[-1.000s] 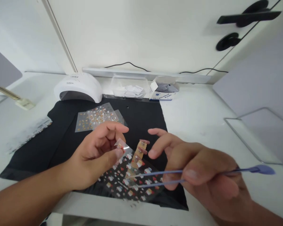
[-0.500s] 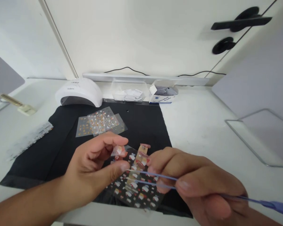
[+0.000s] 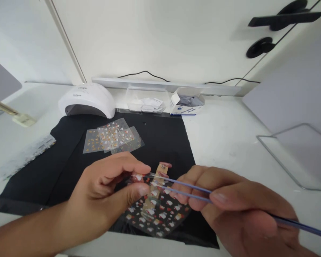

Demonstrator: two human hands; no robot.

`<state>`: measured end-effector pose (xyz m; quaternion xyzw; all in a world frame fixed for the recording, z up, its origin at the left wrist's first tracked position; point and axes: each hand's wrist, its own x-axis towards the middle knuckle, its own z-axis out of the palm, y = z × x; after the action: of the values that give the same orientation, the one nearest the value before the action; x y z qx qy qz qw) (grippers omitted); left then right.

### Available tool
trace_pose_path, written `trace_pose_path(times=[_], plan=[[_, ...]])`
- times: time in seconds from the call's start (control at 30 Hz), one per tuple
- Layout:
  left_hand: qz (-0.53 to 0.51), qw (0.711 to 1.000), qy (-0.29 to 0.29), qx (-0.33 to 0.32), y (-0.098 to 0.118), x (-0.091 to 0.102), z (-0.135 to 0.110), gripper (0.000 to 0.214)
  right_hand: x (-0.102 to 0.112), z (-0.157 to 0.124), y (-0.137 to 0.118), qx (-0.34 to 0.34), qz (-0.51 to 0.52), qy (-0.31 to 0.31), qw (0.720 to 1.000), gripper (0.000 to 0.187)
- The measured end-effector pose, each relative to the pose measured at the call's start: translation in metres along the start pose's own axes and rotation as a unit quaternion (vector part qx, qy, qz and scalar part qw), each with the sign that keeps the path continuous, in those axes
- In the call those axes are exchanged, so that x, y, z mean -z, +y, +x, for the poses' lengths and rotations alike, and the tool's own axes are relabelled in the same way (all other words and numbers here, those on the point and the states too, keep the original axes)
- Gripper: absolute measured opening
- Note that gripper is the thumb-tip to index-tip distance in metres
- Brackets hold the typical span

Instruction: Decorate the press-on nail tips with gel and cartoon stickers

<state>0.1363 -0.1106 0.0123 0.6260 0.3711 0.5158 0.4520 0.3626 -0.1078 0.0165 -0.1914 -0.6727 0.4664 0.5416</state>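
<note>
My left hand (image 3: 101,201) pinches the upper corner of a clear nail sticker sheet (image 3: 163,216) between thumb and fingers. Small red, white and gold designs cover the sheet. From the right, my right hand (image 3: 238,205) grips a pair of blue-purple tweezers (image 3: 194,188). Their two tips are apart and reach the sheet's edge by my left fingertips; whether they touch a sticker I cannot tell. Behind and below the sheet is a tan strip (image 3: 161,169) with pinkish false nails (image 3: 165,164) across it, partly seen through the film.
More sticker sheets (image 3: 109,137) overlap on the black mat (image 3: 166,137). Along the back stand a white nail lamp (image 3: 88,96), a clear tray (image 3: 148,103) of white packets and an alcohol pads box (image 3: 187,107). A flat brush (image 3: 23,119) lies left; a metal frame (image 3: 280,162) stands right.
The tweezers have risen from beside my left thumb to the sheet's held corner. That corner, earlier curled up, now lies flatter, and the sheet has tilted. The view has shifted slightly.
</note>
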Motion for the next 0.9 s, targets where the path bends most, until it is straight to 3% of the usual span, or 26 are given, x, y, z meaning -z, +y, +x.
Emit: trace_pose_path(times=[0.2,0.57,0.9], plan=[[0.011,1.0,-0.025,-0.008,0.0016,0.0025,0.001,0.025,0.0,-0.0029,-0.0013,-0.025,0.02,0.029,0.999,0.028],[0.082,0.987,-0.086,-0.113,-0.0017,0.0091,-0.0024,0.025,-0.001,-0.0003,-0.0035,-0.052,0.032,0.017,0.998,0.028],[0.089,0.983,-0.101,-0.128,0.0005,0.0101,0.0007,0.021,-0.0026,0.0019,0.0005,-0.02,0.036,0.006,0.999,0.028]])
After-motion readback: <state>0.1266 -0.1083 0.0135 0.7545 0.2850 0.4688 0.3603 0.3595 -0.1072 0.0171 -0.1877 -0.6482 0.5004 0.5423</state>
